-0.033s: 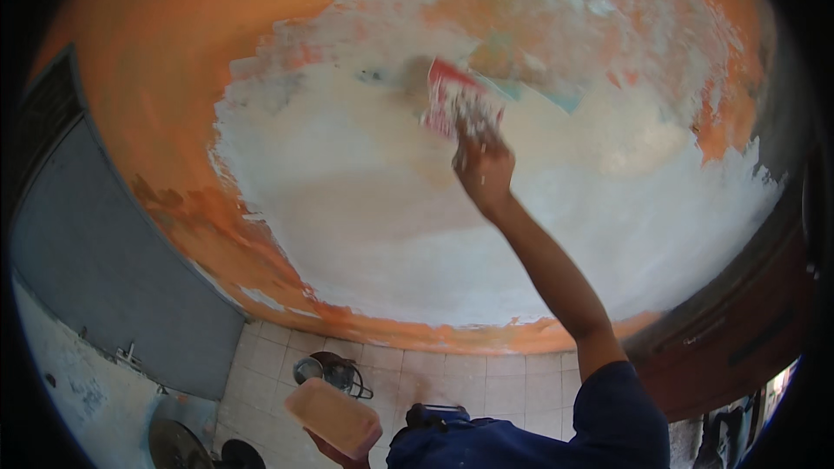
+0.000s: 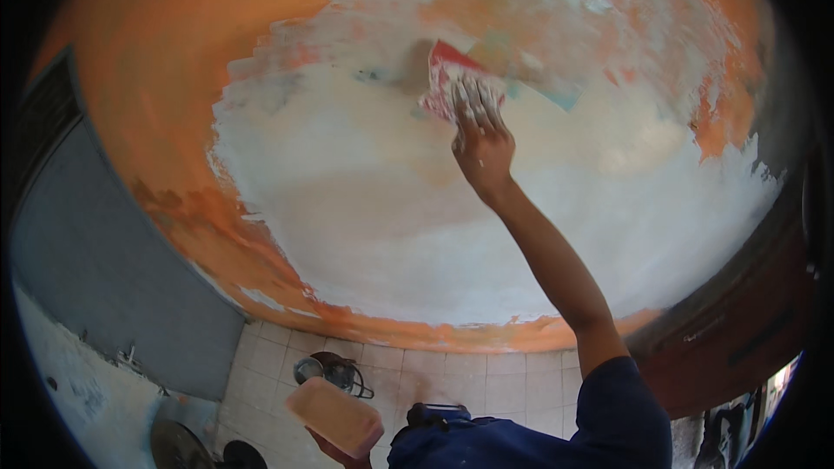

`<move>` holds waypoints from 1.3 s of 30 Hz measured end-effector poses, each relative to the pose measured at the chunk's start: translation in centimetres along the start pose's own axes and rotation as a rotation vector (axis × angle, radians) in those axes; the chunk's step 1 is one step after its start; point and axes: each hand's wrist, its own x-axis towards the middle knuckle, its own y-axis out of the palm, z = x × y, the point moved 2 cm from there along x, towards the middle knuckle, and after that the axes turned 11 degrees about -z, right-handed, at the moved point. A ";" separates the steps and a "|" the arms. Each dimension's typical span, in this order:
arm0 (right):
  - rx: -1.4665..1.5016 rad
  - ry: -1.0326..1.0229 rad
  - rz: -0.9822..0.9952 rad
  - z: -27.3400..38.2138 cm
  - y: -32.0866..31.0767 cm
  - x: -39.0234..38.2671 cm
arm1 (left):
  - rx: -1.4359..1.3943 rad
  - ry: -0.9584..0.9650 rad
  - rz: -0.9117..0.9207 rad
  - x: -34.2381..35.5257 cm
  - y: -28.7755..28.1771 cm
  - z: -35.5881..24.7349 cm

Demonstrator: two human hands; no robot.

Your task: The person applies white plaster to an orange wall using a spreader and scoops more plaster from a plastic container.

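A room under renovation, probably in a home. An orange wall is half covered with fresh white plaster, above a pale tiled floor with a bucket standing on it.

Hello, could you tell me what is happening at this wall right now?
A person in a dark blue top is working on an orange wall. The right hand is raised and presses a red-backed flat tool, smeared with white, against the wall at the upper edge of a wide whitish coated patch. The left hand is low near the body and holds a pale orange flat board. Below, a small pot stands on the tiled floor.
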 end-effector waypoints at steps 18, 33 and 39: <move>-0.173 0.053 0.108 -7.3 -6.7 -0.2 | -1.006 -0.727 0.362 -1.5 2.3 -4.3; -0.225 -0.102 0.192 -11.0 -2.7 1.1 | -1.078 -0.821 0.436 -0.5 4.1 -0.4; -0.005 0.102 0.076 -8.7 -5.2 6.0 | -0.936 -0.739 0.148 -0.7 5.1 -1.9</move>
